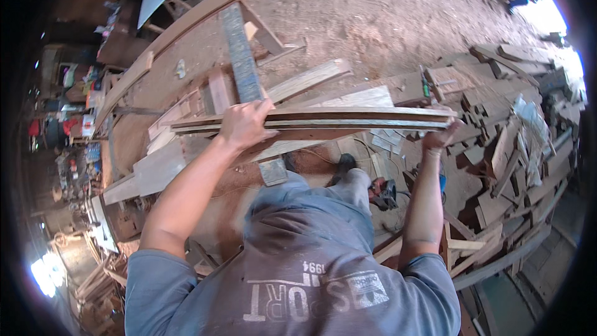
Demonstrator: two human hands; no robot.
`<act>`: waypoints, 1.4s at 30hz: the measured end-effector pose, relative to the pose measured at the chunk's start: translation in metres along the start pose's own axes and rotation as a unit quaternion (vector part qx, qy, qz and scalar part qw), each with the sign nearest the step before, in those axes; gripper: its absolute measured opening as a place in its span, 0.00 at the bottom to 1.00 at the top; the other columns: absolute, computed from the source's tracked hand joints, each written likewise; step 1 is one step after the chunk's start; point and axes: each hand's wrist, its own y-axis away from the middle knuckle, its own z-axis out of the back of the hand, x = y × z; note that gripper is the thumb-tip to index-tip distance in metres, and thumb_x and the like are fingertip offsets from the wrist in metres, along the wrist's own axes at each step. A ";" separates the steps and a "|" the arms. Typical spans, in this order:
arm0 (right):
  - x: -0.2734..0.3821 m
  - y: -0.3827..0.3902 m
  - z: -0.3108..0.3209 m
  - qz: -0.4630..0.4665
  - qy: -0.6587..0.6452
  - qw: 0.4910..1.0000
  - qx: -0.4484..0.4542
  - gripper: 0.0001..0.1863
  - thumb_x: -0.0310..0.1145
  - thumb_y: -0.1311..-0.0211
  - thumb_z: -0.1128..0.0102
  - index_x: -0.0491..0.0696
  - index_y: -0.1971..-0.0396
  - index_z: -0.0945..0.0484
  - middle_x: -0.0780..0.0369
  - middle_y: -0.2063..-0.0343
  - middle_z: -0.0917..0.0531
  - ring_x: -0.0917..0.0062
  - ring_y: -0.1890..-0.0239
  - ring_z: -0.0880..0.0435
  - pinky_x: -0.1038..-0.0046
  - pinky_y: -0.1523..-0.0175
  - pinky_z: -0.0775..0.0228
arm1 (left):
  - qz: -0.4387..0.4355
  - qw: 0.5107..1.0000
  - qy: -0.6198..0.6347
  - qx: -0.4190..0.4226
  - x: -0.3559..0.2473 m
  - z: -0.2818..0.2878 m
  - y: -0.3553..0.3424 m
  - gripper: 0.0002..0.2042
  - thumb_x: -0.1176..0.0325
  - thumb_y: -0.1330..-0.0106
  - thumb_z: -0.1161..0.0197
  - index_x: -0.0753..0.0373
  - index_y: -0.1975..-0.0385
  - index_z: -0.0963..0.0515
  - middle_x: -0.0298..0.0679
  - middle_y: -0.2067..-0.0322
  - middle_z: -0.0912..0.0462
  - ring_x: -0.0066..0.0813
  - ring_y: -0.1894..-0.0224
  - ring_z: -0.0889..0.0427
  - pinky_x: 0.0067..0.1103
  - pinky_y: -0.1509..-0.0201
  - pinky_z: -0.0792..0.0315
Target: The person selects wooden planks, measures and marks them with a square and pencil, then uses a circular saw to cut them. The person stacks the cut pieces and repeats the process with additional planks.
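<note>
We hold the boards (336,118) crosswise before us, above scattered timber (311,80), the fingers of our left hand (245,123) clamped on them inward of one end, our right hand's (442,135) at the other, presumably for balance.

It is a wood workshop: scrap wood (499,149) fills the right edge of the dusty floor (379,28), and loose boards (311,81) lie about.

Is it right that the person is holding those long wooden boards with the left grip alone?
Not alone: the head view shows the right grip on the long wooden boards too, near their right end. The left grip does hold them.
</note>
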 end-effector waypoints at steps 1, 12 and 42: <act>0.001 -0.002 -0.004 0.026 0.030 0.999 0.022 0.50 0.78 0.21 0.71 0.40 0.53 0.20 0.51 0.58 0.13 0.59 0.50 0.14 0.51 0.30 0.28 | -0.016 1.000 -0.004 -0.017 0.005 -0.009 0.003 0.31 0.48 0.52 0.13 0.54 0.52 0.21 0.41 0.63 0.09 0.46 0.62 0.07 0.40 0.61 0.13; -0.004 0.002 -0.004 -0.003 -0.032 0.999 0.005 0.52 0.84 0.27 0.70 0.43 0.56 0.22 0.55 0.60 0.17 0.64 0.52 0.16 0.59 0.40 0.24 | -0.031 0.999 0.005 -0.025 0.012 -0.009 0.006 0.33 0.50 0.55 0.13 0.56 0.52 0.19 0.40 0.65 0.10 0.44 0.61 0.07 0.37 0.59 0.14; 0.141 -0.023 -0.116 -0.339 0.487 0.791 -0.150 0.52 0.76 0.25 0.57 0.38 0.33 0.19 0.40 0.32 0.20 0.48 0.26 0.23 0.55 0.22 0.33 | 0.014 0.884 0.289 0.368 0.052 0.015 -0.119 0.46 0.62 0.67 0.06 0.68 0.40 0.17 0.45 0.50 0.08 0.36 0.48 0.10 0.32 0.39 0.20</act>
